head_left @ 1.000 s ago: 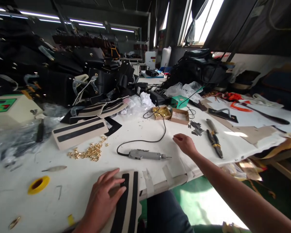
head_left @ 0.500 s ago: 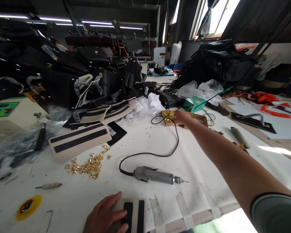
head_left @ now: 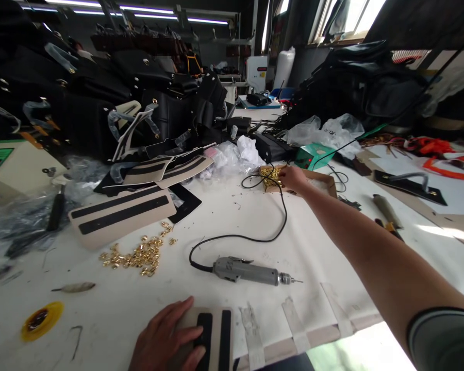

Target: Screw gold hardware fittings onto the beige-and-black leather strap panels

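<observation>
My left hand (head_left: 168, 337) lies with fingers spread on a beige panel with black strips (head_left: 212, 322) at the table's near edge. My right hand (head_left: 293, 178) reaches far forward to a shallow cardboard box (head_left: 327, 181). Its fingers are drawn together at the small gold-coloured metal pieces (head_left: 269, 176) in the box's left part; whatever is between them is too small to make out. Between the hands, a grey electric screwdriver (head_left: 247, 270) lies on the table, its bit pointing right. Left of it is a loose heap of gold-coloured fittings (head_left: 139, 256).
Larger striped beige panels (head_left: 119, 216) lie at left, before piled black bags (head_left: 96, 123). A black cord (head_left: 255, 238) loops from the screwdriver towards the box and a green box (head_left: 313, 155). A yellow tape roll (head_left: 42, 320) lies front left, a tool with a worn handle (head_left: 386, 210) at right.
The whole view has shifted slightly. My right hand stays at the box, its fingers now showing a little more clearly at the gold pieces. My left hand stays on the panel.
</observation>
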{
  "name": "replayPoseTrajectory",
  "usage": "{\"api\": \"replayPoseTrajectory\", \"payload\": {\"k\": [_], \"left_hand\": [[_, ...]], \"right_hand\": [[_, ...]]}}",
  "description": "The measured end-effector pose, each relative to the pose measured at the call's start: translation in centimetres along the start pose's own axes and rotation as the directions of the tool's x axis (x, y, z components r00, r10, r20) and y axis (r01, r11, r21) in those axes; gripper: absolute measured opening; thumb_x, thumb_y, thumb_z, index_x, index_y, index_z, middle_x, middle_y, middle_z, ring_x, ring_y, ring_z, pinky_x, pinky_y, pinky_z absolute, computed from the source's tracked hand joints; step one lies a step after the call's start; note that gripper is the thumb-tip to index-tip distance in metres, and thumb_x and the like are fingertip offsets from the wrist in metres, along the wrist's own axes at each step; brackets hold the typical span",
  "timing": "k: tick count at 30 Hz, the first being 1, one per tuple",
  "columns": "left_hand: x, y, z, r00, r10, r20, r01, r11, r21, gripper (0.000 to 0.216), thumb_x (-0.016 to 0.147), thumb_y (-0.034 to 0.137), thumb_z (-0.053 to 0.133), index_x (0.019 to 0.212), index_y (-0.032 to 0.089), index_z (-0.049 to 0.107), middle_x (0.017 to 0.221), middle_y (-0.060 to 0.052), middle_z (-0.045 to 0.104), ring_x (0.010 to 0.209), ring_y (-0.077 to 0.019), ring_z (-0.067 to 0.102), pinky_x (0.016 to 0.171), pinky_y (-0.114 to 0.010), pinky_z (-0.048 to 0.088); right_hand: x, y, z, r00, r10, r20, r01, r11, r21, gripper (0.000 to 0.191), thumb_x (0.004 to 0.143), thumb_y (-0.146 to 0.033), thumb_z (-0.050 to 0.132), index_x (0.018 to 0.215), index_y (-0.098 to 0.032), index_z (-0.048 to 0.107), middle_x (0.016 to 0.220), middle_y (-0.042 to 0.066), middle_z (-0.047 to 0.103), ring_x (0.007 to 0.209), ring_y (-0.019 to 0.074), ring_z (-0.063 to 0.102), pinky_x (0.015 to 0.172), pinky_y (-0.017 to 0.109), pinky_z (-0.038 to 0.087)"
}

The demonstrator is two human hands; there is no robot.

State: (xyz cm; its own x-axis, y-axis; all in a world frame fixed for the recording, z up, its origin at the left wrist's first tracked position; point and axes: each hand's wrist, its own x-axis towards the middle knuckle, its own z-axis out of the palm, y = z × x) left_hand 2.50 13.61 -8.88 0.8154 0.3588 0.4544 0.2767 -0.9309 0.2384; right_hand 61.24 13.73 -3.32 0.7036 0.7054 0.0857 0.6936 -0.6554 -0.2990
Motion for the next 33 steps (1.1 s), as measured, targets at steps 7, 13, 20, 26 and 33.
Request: {"api": "replayPoseTrajectory", "payload": {"k": [7, 13, 20, 26, 33], "left_hand": [[0.3, 0.5, 0.2, 0.998, -0.067, -0.010, 0.067, 0.998, -0.023, 0.020, 0.090, 0.048, 0.073, 0.106, 0.036, 0.078, 0.142, 0.000, 0.071, 0.127, -0.0315, 0.066, 0.095, -0.049, 0.061], [0.7, 0.9, 0.1, 0.994, -0.107, 0.018, 0.108, 0.993, -0.047, 0.025, 0.093, 0.055, 0.069, 0.104, 0.036, 0.081, 0.139, 0.000, 0.073, 0.125, -0.0323, 0.066, 0.097, -0.050, 0.058], [1.0, 1.2, 0.0, 0.992, -0.126, 0.015, 0.127, 0.983, -0.132, 0.023, 0.093, 0.050, 0.070, 0.105, 0.034, 0.082, 0.138, -0.003, 0.073, 0.125, -0.0327, 0.066, 0.101, -0.051, 0.057], [1.1, 1.2, 0.1, 0.992, -0.125, 0.027, 0.128, 0.975, -0.181, 0.021, 0.094, 0.047, 0.071, 0.107, 0.034, 0.081, 0.138, -0.003, 0.072, 0.126, -0.0316, 0.065, 0.104, -0.051, 0.056], [1.1, 1.1, 0.1, 0.988, -0.147, 0.042, 0.152, 0.969, -0.194, 0.023, 0.093, 0.048, 0.071, 0.106, 0.033, 0.082, 0.138, -0.005, 0.072, 0.127, -0.0320, 0.065, 0.105, -0.052, 0.056]], "right_hand": [[-7.1, 2.8, -3.2, 0.998, -0.057, 0.018, 0.056, 0.996, 0.065, 0.024, 0.096, -0.028, 0.067, 0.111, -0.020, 0.083, 0.096, 0.006, 0.082, 0.087, 0.0205, 0.073, 0.077, 0.027, 0.052], [-18.6, 5.1, -0.4, 0.994, -0.112, 0.007, 0.112, 0.992, 0.059, 0.025, 0.098, -0.024, 0.064, 0.114, -0.023, 0.083, 0.130, 0.009, 0.077, 0.116, 0.0272, 0.072, 0.099, 0.038, 0.056], [-28.7, 4.7, 1.7, 0.974, -0.212, -0.079, 0.220, 0.969, 0.111, 0.039, 0.105, -0.025, 0.051, 0.139, -0.024, 0.071, 0.158, 0.009, 0.058, 0.153, 0.0324, 0.045, 0.121, 0.057, 0.044], [-32.5, 5.6, 0.8, 0.966, -0.208, -0.153, 0.238, 0.949, 0.208, 0.036, 0.102, -0.027, 0.052, 0.127, -0.025, 0.077, 0.144, 0.008, 0.070, 0.142, 0.0285, 0.059, 0.118, 0.051, 0.050], [-29.4, 7.3, -0.4, 0.971, 0.039, -0.235, 0.020, 0.970, 0.242, 0.034, 0.099, -0.032, 0.053, 0.120, -0.023, 0.078, 0.133, 0.010, 0.072, 0.105, 0.0229, 0.074, 0.094, 0.038, 0.060]]}}
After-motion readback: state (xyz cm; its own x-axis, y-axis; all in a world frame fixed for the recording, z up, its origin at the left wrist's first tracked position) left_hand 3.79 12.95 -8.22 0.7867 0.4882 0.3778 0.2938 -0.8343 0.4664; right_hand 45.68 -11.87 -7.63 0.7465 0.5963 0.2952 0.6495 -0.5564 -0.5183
